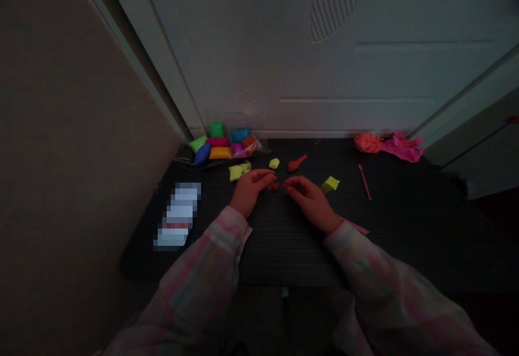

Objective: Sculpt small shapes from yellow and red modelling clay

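Just above the dark table, my left hand (252,189) pinches a small lump of red modelling clay (275,186) at its fingertips. My right hand (308,199) faces it across a small gap, with thumb and fingers drawn together. Whether a bit of clay sits between those right fingertips is too dark and small to tell. Beyond the hands lies a red clay piece (297,163) with a round end and a thin tail. Near it is a small yellow clay lump (274,163). A yellow packet (240,171) rests behind my left hand, and another yellow piece (330,184) lies right of my right hand.
A clear bag of coloured clay packets (221,152) lies at the back left, before a white door (259,48). The blurred phone-like screen (178,215) is at left. At right are a pink stick tool (365,182) and crumpled orange-pink pieces (389,145).
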Motion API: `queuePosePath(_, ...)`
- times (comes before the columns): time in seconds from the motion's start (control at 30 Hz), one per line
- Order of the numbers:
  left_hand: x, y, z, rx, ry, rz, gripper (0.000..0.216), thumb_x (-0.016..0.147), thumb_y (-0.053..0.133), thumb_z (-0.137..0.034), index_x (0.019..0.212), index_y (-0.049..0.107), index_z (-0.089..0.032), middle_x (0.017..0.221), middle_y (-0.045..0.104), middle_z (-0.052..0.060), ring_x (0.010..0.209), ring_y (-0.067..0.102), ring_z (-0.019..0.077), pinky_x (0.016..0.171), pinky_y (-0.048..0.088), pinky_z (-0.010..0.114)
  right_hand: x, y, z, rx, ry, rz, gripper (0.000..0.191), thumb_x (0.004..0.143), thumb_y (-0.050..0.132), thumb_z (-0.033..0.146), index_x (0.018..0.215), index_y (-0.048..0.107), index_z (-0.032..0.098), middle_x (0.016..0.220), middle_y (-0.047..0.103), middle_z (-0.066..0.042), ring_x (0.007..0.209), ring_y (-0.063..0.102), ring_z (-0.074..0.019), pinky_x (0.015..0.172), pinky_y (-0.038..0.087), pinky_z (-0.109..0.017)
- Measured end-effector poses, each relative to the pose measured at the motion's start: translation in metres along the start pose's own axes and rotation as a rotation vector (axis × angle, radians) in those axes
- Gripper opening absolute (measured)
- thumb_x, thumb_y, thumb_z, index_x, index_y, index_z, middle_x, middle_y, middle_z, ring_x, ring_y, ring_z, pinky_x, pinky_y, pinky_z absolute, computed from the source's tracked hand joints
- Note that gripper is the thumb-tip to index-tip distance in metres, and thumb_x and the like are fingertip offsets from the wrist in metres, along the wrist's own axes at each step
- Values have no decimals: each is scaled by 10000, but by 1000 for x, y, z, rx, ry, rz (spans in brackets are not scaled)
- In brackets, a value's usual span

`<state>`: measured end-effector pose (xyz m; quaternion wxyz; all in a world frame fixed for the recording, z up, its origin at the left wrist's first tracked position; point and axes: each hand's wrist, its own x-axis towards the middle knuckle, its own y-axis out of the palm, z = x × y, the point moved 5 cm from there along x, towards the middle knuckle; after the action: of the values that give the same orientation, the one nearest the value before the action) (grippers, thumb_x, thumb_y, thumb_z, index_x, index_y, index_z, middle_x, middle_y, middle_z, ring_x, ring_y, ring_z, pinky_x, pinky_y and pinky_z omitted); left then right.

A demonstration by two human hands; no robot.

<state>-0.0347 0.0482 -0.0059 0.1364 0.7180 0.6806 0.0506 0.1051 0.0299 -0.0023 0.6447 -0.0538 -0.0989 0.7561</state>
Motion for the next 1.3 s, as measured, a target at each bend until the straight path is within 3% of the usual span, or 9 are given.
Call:
queuePosePath(0.3,0,0,0,-16,-2,-2,205,708,553,-287,830,623,-138,726,627,18,641,559,89,597,405,223,0,0,-2,1,-15,3,128,725,502,258,833,527,194,834,577,-13,777,541,-133,742,413,-298)
queuePosePath(0.6,1,0,2,3,1,11,202,567,691,-199,727,580,-145,613,623,-24,586,544,83,627,408,242,0,0,0,-10,-16,-1,132,717,503,256,832,528,195,823,582,-15,761,544,-137,728,417,-301)
queuePosePath(0.93,-2,3,1,-44,-47,38,227,628,639,-216,847,635,-156,793,664,16,662,570,95,703,420,274,1,0,-1,-21,-7,5,132,722,498,249,838,529,193,827,588,-16,762,544,-138,730,418,-303)
queuePosePath(1.3,-1,2,2,45,-2,49,198,566,683,-211,712,566,-145,605,620,-24,600,564,96,664,408,267,0,0,0,-48,-16,17,126,711,511,236,831,527,200,828,591,-12,790,546,-143,749,415,-307)
